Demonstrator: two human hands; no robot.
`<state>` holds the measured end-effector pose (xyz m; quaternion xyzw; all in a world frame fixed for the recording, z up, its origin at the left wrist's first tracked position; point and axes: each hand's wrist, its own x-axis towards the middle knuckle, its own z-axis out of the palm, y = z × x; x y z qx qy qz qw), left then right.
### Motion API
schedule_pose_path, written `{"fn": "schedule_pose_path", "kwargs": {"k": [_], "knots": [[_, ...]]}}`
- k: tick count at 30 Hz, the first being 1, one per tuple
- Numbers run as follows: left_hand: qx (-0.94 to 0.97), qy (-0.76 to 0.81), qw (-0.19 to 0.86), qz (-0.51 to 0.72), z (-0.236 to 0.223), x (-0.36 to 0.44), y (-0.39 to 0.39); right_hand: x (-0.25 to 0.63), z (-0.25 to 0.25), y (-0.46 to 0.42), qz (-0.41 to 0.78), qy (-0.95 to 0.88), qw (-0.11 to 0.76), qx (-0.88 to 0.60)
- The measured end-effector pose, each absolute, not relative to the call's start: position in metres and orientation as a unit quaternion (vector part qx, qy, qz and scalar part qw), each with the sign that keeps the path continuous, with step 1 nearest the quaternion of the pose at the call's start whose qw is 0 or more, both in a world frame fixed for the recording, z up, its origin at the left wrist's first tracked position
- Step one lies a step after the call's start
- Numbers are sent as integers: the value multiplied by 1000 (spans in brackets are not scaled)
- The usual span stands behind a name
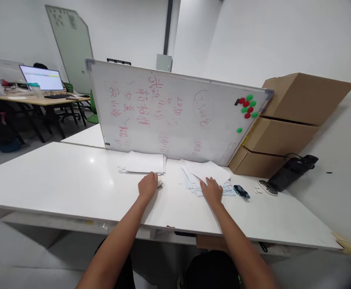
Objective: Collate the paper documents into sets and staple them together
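My left hand [148, 186] is closed, knuckles up, just in front of a neat stack of white paper [144, 162]. A small pale grey object [160, 185] with a dark edge pokes out beside its fingers; most of it is hidden by the hand. On the right, a looser, fanned pile of paper sheets [190, 176] lies on the white table [58, 180], some with bluish print. My right hand [213, 191] rests on this pile's near edge, fingers apart. A small dark-blue object [241, 192] lies just right of the pile.
Behind the papers leans a whiteboard [181, 112] with red writing and round magnets. Stacked cardboard boxes [284, 132] support its right side. A black bottle [292, 172] lies tilted near a white-rimmed disc [267, 187]. A desk with a monitor [41, 77] stands at far left.
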<state>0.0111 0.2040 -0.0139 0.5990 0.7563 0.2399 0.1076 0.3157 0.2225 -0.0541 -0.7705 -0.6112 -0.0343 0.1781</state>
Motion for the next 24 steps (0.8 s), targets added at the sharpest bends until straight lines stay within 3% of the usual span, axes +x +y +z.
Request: {"fn": "schedule_pose_path", "kwargs": {"k": [4,12,17,24], "knots": [[543,784,139,268,-9,12,208,311,-57,218,-72,-618,225,-750],[545,789,94,269,17,22,200,317,-52,220,11,-602,246,-760],[678,683,-9,272,22,79,191,319,-52,223,44,-594,245,-765],[803,532,62,261,-13,163,216,318,-51,222,5,-584,293,-757]]}}
